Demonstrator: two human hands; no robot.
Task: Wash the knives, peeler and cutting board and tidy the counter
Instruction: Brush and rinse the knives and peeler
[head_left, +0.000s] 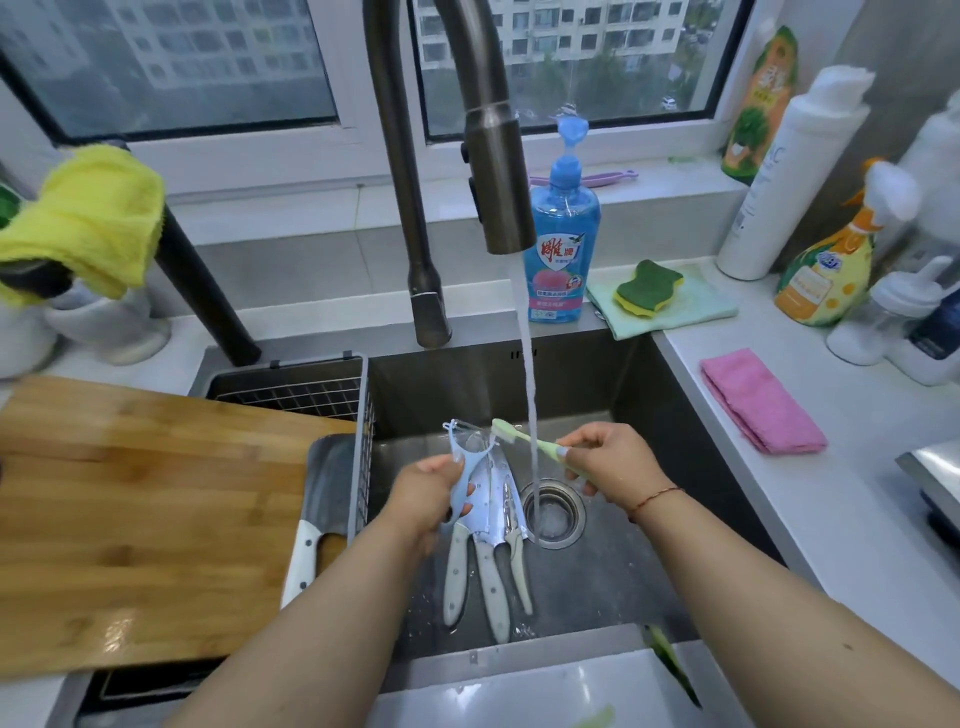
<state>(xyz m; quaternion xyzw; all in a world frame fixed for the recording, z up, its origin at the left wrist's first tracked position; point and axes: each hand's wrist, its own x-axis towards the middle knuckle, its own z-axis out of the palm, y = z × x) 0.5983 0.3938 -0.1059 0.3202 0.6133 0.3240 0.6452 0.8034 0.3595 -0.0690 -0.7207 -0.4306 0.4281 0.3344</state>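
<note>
My left hand (428, 491) grips a pale blue peeler (464, 462) over the sink, its head pointing up. My right hand (615, 462) holds a green toothbrush (524, 439) whose bristles touch the peeler's blade, just left of the running water stream (531, 405). Three knives with pale handles (488, 551) lie on the sink floor below the peeler. A cleaver (317, 519) with a white handle rests against the rack. The wooden cutting board (150, 514) lies over the sink's left side.
The dark faucet (496, 171) runs into the sink (649, 519) above the drain (553, 512). Blue dish soap (563, 244), a green sponge (649, 286) on a cloth, a pink cloth (761, 408) and bottles stand at right. A yellow cloth (88, 218) hangs at left.
</note>
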